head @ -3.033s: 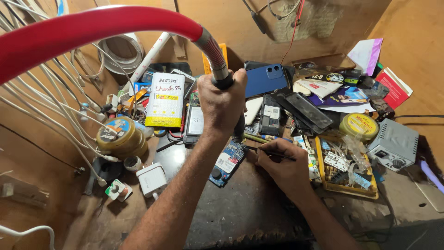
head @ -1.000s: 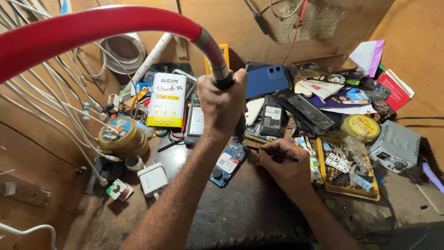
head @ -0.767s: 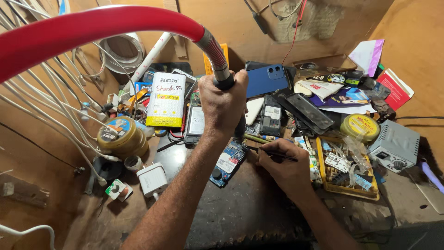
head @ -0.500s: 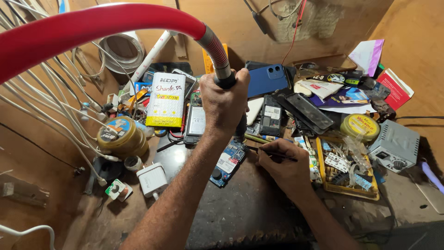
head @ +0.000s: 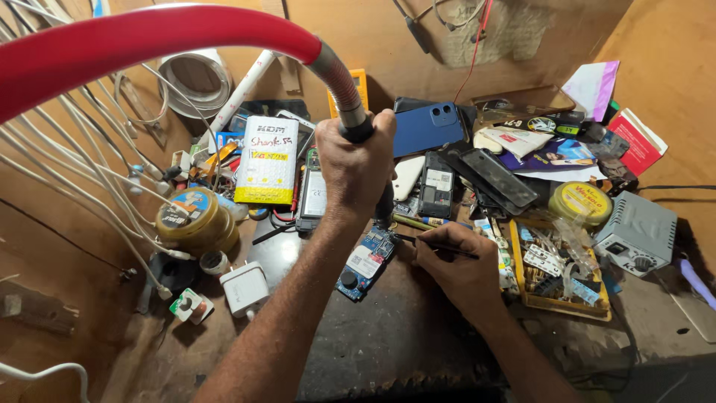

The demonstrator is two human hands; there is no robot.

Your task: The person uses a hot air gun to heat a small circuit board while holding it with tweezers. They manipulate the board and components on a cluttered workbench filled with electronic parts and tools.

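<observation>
My left hand [head: 356,170] grips the black handle of a hot-air tool whose red hose [head: 149,41] arcs up over the top left. Its nozzle points down at a small blue circuit board [head: 365,261] lying on the dark work mat [head: 388,336]. My right hand [head: 455,265] rests on the mat just right of the board. It holds thin tweezers [head: 440,245] whose tip reaches toward the board's upper edge.
The bench is crowded: a white battery pack [head: 267,159], a blue phone [head: 433,127], a round yellow tin [head: 190,218], a white charger [head: 243,287], a yellow parts tray [head: 556,272], a grey power unit [head: 636,233]. White cables [head: 74,179] hang at left.
Almost nothing has moved. Both hands hold their places over the blue circuit board, with only slight shifts of the hose handle.
</observation>
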